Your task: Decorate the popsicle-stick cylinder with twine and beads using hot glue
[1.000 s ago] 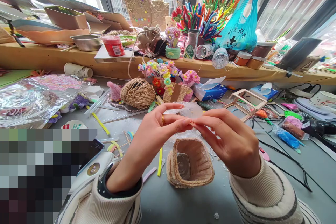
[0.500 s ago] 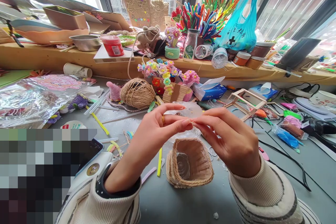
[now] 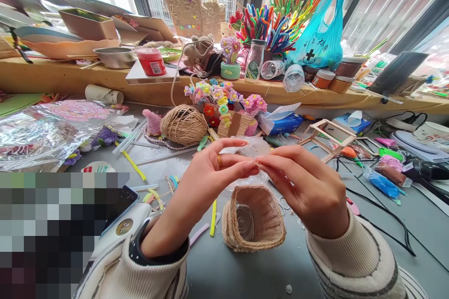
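Note:
My left hand point(image 3: 213, 173), with a gold ring on one finger, pinches thumb against fingertips above the table. The fingertips of my right hand point(image 3: 308, 187) are pressed together and meet the left ones. Whatever tiny thing lies between them is too small to name. Just below and in front of me, a small basket point(image 3: 229, 224) with a braided rope rim is tipped so its opening faces me; a clear plastic piece point(image 3: 244, 222) shows inside at its base. Neither hand touches the basket. Crumpled clear plastic point(image 3: 250, 147) lies behind the fingers.
A ball of twine point(image 3: 184, 124), crocheted flowers point(image 3: 213, 91) and a blue tissue pack point(image 3: 280, 121) stand behind my hands. Right lie a wooden frame point(image 3: 329, 138) and a black cable point(image 3: 389, 215). Yellow strips point(image 3: 213, 217) are scattered left. Jars and a turquoise bag point(image 3: 319, 37) line the ledge.

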The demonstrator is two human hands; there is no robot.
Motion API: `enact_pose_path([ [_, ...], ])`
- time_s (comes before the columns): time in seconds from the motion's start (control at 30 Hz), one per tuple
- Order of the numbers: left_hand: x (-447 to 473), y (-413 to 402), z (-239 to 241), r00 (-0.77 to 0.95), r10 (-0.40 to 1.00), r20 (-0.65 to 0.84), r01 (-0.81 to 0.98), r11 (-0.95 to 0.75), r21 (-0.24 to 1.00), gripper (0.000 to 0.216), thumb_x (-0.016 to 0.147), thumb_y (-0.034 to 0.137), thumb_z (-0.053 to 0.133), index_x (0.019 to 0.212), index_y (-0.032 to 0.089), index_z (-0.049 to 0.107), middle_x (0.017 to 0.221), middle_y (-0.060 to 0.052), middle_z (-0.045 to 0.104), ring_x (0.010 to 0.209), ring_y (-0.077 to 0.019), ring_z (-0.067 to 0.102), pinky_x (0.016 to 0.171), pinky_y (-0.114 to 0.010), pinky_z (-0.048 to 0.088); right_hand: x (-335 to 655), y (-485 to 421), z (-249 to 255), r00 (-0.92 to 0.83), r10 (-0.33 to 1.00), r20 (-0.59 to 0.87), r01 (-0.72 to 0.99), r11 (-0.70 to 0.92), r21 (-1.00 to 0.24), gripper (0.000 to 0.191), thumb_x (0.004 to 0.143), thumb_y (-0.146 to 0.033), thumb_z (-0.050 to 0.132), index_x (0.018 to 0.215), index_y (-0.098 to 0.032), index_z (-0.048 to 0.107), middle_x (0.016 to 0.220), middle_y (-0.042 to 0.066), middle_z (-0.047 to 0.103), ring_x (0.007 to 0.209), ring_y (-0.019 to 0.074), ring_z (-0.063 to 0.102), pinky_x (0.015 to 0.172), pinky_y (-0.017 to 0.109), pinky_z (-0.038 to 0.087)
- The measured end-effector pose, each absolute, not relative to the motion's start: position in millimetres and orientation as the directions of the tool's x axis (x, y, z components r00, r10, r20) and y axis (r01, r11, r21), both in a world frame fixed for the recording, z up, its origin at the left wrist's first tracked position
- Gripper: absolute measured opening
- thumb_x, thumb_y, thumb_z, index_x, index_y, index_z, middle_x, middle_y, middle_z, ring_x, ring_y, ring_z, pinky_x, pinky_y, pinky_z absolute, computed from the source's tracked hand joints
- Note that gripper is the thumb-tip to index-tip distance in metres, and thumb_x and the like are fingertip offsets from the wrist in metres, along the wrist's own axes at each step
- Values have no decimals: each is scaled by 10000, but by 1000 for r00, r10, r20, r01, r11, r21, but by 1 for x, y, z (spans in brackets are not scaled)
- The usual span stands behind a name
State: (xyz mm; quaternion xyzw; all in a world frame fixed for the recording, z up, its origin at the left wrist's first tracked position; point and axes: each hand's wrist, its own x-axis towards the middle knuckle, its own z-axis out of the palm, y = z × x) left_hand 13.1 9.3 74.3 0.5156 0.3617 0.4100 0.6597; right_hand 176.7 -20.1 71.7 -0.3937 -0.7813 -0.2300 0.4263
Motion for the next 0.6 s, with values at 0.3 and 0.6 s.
enact_pose_path([
  [0.3, 13, 11, 74, 408, 911, -57, -193, 147, 970, 346, 707, 250, 736, 1012, 210, 576, 776, 3, 760, 791, -156, 702, 735, -233, 503, 177, -19, 73, -346, 423, 837, 803, 595, 31, 124, 815, -124, 569, 845, -106, 689, 775, 90, 699, 709, 135, 654, 670, 229, 550],
  [0.6, 14, 10, 75, 405, 910, -85, -217, 186, 958, 329, 716, 245, 730, 1001, 196, 572, 801, -13, 764, 774, -137, 700, 734, -217, 511, 177, -18, 71, -355, 431, 830, 789, 614, 19, 133, 814, -112, 565, 859, -93, 689, 784, 101, 697, 720, 147, 656, 661, 242, 551],
])
